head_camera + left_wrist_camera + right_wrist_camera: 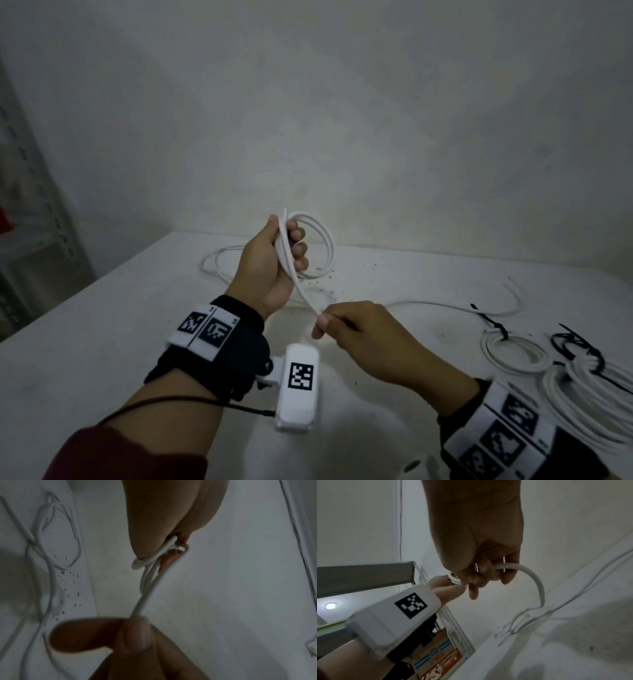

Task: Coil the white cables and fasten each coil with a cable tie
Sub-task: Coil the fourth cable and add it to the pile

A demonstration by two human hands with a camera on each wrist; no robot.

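White run in my right hand: my right hand (346, 329) is nearest me, thumb and forefinger pinching the white cable (301, 291) just off the bench (102, 325); the other fingers curl under.
Run's long axis: from that pinch the cable climbs toward 11 o'clock, straight up into my left fist, taut between the two hands.
Left hand: my left hand (270, 263) sits farther out and higher, clenched around the coil (322, 246), whose loops stand out of the fist toward 2 o'clock.
Which hand leads: I judge the right hand is the one to move, since it holds the free run and the left only anchors the loops.
Coming move: the next loop turns on carrying the pinched run up toward 11 o'clock to meet the fist; the gap between the hands is short.
Slack: behind the pinch the cable drops to the bench and trails away toward 3 o'clock as a loose tail (479, 308), so there is more left to wind.
Loose cable beyond: another white loop (219, 263) lies on the bench at 10 o'clock behind my left hand.
Done coils: at 3 o'clock, well apart from my hands, tied coils (520, 356) rest on the bench with black cable ties (493, 323) on them.
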